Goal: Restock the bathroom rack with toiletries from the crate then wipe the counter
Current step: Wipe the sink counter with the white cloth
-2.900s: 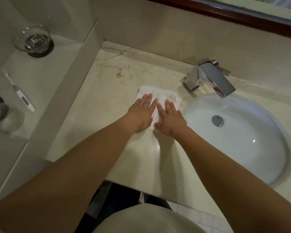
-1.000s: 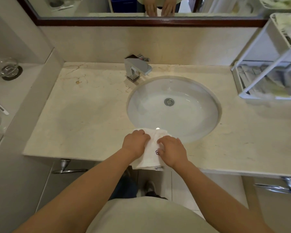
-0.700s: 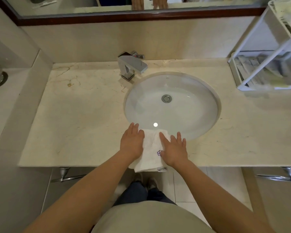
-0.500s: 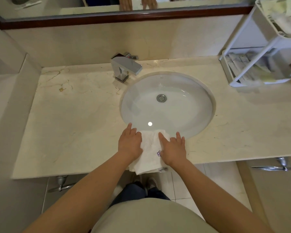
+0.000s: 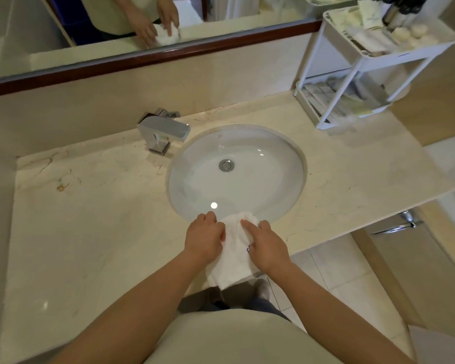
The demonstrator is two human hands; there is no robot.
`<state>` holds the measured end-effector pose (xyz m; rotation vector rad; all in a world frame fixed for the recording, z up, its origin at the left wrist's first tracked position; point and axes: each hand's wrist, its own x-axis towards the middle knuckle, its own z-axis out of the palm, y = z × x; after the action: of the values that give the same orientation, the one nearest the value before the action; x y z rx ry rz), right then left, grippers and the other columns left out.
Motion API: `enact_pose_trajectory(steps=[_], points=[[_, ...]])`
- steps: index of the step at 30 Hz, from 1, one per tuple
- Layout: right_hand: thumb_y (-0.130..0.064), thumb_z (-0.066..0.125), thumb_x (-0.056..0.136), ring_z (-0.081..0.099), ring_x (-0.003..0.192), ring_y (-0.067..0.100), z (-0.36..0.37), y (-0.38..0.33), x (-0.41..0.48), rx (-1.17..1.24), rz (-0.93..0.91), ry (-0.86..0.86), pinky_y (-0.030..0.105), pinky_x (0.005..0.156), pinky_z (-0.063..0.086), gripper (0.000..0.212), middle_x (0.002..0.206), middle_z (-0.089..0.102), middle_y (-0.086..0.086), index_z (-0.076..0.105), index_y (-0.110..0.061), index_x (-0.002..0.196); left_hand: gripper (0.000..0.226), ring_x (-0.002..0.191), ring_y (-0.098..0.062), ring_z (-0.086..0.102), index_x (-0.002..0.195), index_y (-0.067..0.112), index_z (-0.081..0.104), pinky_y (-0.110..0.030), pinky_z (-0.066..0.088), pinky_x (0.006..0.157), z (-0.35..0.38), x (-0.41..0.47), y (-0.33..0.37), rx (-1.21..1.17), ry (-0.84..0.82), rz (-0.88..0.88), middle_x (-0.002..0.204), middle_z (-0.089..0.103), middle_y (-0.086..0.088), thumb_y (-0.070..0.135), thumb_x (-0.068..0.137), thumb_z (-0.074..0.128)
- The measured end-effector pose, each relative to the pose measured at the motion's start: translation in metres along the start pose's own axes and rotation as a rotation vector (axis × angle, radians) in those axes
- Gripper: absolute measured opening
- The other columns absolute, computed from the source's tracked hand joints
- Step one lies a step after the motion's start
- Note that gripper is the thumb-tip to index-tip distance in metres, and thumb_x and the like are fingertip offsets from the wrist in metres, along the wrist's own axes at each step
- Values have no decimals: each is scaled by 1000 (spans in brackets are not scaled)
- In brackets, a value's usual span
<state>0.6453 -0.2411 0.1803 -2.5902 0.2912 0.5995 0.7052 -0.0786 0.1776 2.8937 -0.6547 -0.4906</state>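
A white cloth [image 5: 234, 248] lies on the beige marble counter [image 5: 90, 219] at its front edge, just before the sink [image 5: 273, 153], with its lower end hanging over the edge. My left hand [image 5: 205, 240] grips the cloth's left side with curled fingers. My right hand [image 5: 267, 249] holds its right side, forefinger laid along the top. The cloth is bunched between them. The white two-tier rack [image 5: 373, 59] stands at the back right, with tubes and soaps on its top tier and flat sachets below.
A chrome faucet [image 5: 163, 132] sits behind the sink on the left. A wood-framed mirror [image 5: 153, 56] runs along the back wall. A cabinet handle [image 5: 394, 227] shows under the counter's right end. Tiled floor lies below.
My fingers lay flat on the cloth half a second ago; now they curl in and bunch it. The hands stay at the front edge before the sink. The camera has tilted.
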Motion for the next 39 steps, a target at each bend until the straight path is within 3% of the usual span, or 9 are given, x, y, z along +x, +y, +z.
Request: enact_pose_trajectory(steps=[4,11,14,22,26,31,39], points=[[-23,46,96,55,103,22,-17,17,2,-30,54,28,29,82,46,60,133,35,3,23,-39,149,19,92,-18,49,98,26,67,-26,42,70,-6,17,15,-7,-45,75,104,49,3,15,84,60],[-18,49,92,53,107,24,-40,74,21,-62,79,-28,27,74,39,66,133,35,5,24,-39,150,36,109,-20,46,102,24,63,-29,41,80,3,51,68,52,-117,118,124,45,0,43,73,72],[-21,50,92,49,110,23,-45,100,32,-71,38,-29,29,79,40,65,130,38,5,24,-38,150,40,106,-21,45,101,24,62,-28,40,78,5,69,87,60,-146,87,115,46,0,45,70,75],[-22,52,92,51,108,20,-90,176,70,-32,-91,-35,25,77,37,65,127,40,1,25,-42,148,42,105,-19,44,103,24,65,-27,41,79,-4,118,158,42,-179,-31,111,47,2,45,69,77],[-20,50,90,51,108,22,-125,219,90,-34,-104,-49,30,79,44,67,125,40,2,27,-44,148,42,111,-21,42,106,25,63,-28,38,80,-9,147,202,12,-163,-66,114,45,0,42,70,76],[-15,49,88,52,112,23,-168,280,107,-31,-78,-29,34,85,48,67,127,40,2,30,-44,146,40,109,-21,45,112,25,61,-28,37,80,-9,186,267,19,-114,-51,118,46,0,38,75,72],[-12,50,88,52,111,22,-224,370,121,0,13,21,29,77,42,69,126,39,3,31,-42,147,51,109,-22,46,122,24,53,-30,41,78,-9,247,353,-1,-119,43,124,42,-1,36,77,72]])
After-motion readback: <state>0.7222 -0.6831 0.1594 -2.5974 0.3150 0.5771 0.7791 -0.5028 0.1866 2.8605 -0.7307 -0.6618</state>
